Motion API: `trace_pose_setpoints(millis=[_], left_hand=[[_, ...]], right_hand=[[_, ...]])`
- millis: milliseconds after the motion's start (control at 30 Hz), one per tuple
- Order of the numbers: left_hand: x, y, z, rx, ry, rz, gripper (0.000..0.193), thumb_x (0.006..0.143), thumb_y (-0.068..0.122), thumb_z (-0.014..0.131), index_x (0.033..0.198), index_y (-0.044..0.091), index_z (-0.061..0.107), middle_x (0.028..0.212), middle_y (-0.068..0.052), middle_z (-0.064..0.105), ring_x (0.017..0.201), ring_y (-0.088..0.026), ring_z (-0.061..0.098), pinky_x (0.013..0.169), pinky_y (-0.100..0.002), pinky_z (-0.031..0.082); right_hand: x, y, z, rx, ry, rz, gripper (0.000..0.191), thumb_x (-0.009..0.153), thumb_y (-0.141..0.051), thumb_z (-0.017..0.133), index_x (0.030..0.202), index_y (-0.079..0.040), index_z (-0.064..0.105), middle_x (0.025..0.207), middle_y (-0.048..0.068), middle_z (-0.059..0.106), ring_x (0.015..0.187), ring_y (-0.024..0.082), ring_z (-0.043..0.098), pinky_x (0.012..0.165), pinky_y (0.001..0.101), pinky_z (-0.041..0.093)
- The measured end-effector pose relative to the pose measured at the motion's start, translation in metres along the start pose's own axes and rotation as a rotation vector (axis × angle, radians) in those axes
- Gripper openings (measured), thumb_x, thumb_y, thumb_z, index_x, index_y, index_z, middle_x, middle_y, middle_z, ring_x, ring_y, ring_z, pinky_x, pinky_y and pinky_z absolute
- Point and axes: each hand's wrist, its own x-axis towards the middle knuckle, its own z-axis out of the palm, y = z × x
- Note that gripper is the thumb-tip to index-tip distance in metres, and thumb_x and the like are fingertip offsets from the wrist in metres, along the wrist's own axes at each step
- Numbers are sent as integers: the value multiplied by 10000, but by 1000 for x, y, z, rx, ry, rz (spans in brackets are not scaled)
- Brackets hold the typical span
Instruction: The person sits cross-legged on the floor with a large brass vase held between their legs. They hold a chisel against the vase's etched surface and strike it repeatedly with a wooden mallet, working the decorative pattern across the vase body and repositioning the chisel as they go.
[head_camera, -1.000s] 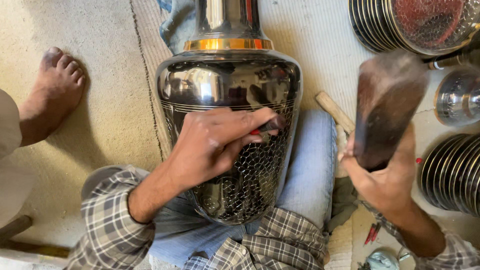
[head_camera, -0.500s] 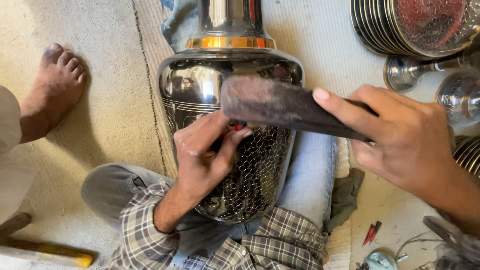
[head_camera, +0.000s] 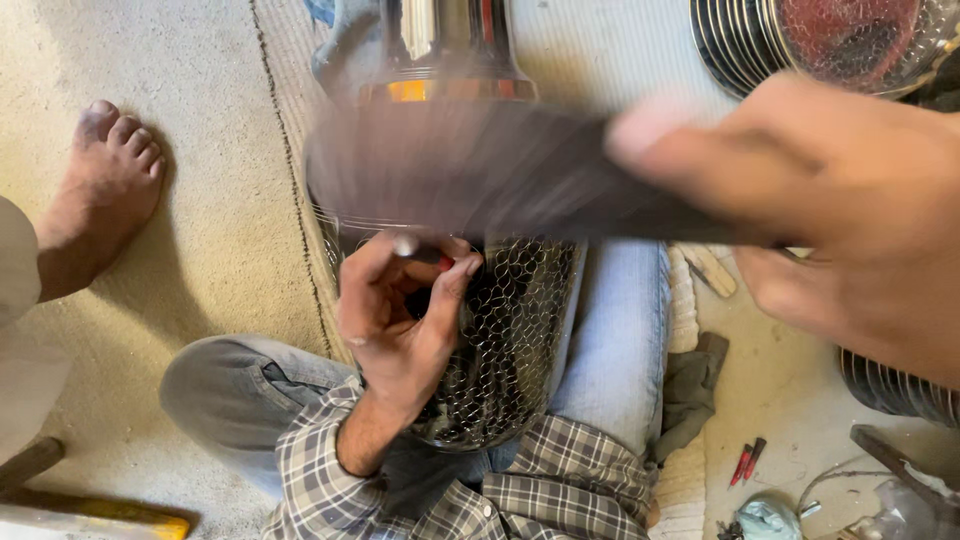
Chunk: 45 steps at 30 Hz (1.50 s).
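1. Two hands at work: the left hand (head_camera: 400, 320) pinches a small punch (head_camera: 420, 248) against the metal pot (head_camera: 500, 340) lying across the lap.
2. The right hand (head_camera: 840, 210) grips a blurred hammer (head_camera: 480, 170) just above it.
3. Beige floor (head_camera: 200, 200); stacked plates (head_camera: 740, 40) nearby.

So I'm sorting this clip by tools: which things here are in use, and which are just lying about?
In use:
- metal vase
- punch, in left hand
- hammer, blurred, in right hand

Lying about:
- stacked plates
- red pens
- grey rag
- another person's bare foot
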Motion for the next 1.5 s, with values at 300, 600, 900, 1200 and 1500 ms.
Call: trace_pose_setpoints(millis=[300,600,900,1200,1500], left_hand=[[40,12,-13,259,-411,40,437,947,56,798,1353,85,639,1073,-61,771,815,-137,757,668,-280,615],[80,5,-9,175,-924,89,555,882,-75,674,1385,158,650,1185,-19,790,881,-130,807,447,-229,540],[119,16,8,19,-1223,113,574,805,-59,713,1340,146,679,1197,-42,763,902,-149,803,692,-298,642],[126,21,11,77,-1317,164,531,811,45,762,1308,222,701,1199,-34,771,874,-206,784,587,-368,581],[126,16,29,109,-1321,113,473,835,118,749,1297,203,696,1021,-6,811,677,-127,738,504,-403,484]], right_hand=[[-49,13,46,186,-40,239,857,734,-21,802,1503,-179,458,870,96,652,628,220,659,537,370,544],[-115,-22,142,482,313,570,622,785,22,760,1354,-34,515,971,186,719,830,250,735,768,369,594],[-139,-65,193,1018,765,671,780,892,93,757,1509,-58,304,1009,104,614,897,175,644,827,318,572],[-138,-72,217,472,693,555,721,771,163,743,1369,-56,406,974,209,642,767,279,654,672,394,559],[-149,-83,239,722,729,628,1015,814,177,730,1614,-74,158,986,114,633,848,180,636,801,347,573]])
